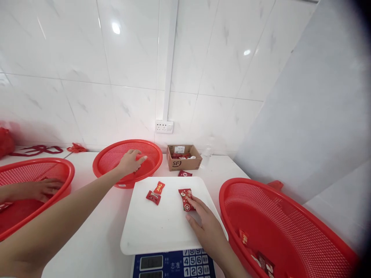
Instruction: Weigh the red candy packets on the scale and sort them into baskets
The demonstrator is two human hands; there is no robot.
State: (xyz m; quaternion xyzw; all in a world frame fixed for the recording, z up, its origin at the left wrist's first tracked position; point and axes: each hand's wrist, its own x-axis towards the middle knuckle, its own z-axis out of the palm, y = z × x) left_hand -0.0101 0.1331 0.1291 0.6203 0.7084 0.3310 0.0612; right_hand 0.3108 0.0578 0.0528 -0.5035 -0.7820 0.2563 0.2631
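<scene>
Your two hands are well apart. Your left hand (129,163) is at the middle red basket (100,164), with the forearm crossing the near rim. Its thumb stands away from the fingers, and you cannot tell from here whether anything sits under the palm. Your right hand (207,226) is over the white weighing pan (162,235), thumb and forefinger parted, with fingertips on the right side of the large red packet (184,197). That packet lies flat on the pan, nearer its right edge than its left.

Towards the pan's far left corner you have two small wrapped sweets: a bright red one (159,187) and, just beside it, a darker red one (153,197). Below the pan's near edge shows the blue keypad panel (175,265) of the scale; its display is too dim to read.

On the desk (87,227), near its far right corner, stands a cardboard box (185,165) with items inside; a dark red packet (184,173) lies between it and the pan. To your right, a large red basket (269,216) holds a few wrapped pieces. To your left, a co-worker's hand (46,189) is inside another red basket (65,168).
</scene>
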